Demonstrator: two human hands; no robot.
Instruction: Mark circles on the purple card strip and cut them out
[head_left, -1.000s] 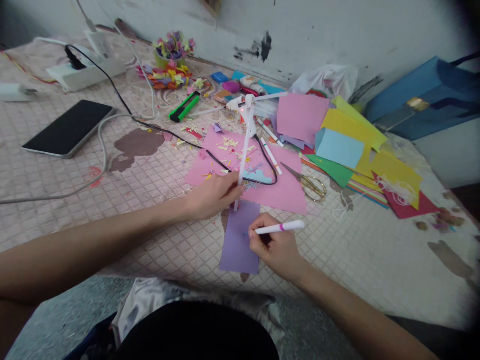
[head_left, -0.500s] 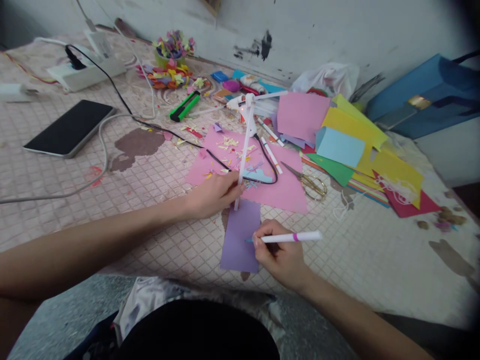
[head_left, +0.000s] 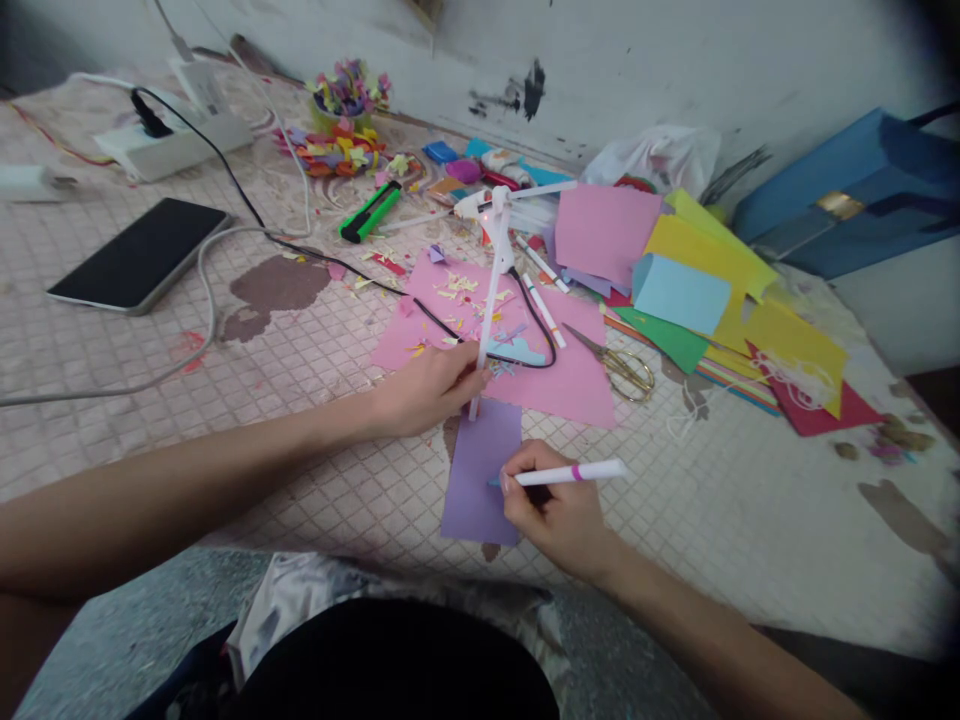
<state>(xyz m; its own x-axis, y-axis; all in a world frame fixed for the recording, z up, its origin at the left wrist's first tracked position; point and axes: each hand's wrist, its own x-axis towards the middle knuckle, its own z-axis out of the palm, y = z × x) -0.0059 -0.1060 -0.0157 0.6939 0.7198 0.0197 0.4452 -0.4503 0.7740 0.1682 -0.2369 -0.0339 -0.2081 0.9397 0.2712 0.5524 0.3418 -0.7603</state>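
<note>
Between the thumb and fingers of my left hand (head_left: pixel 433 388) is a long white stick (head_left: pixel 491 290), held leaning upward. Its lower end reaches the top edge of a purple paper rectangle (head_left: pixel 480 480). My right hand (head_left: pixel 559 510) is closed around a white marker (head_left: pixel 596 472) with a pink band, in a writing grip. The marker's bluish tip is at the middle of the purple paper; whether it touches is hard to see. Beyond my left hand lies a pink sheet (head_left: pixel 577 390) strewn with paper scraps. Behind the stick, a white glue gun (head_left: pixel 506 250) stands on that sheet.
Gold-handled scissors (head_left: pixel 628 372) and capped markers (head_left: pixel 544 310) lie right of the glue gun. Coloured papers (head_left: pixel 682 290) pile up farther right. A green cutter (head_left: pixel 370 212), a phone (head_left: pixel 140 256) and a power strip (head_left: pixel 176 145) are on the left. A black cord (head_left: pixel 390 288) crosses the table.
My right hand and the marker have shifted slightly left across the purple paper. The left hand and white stick stay in place.
</note>
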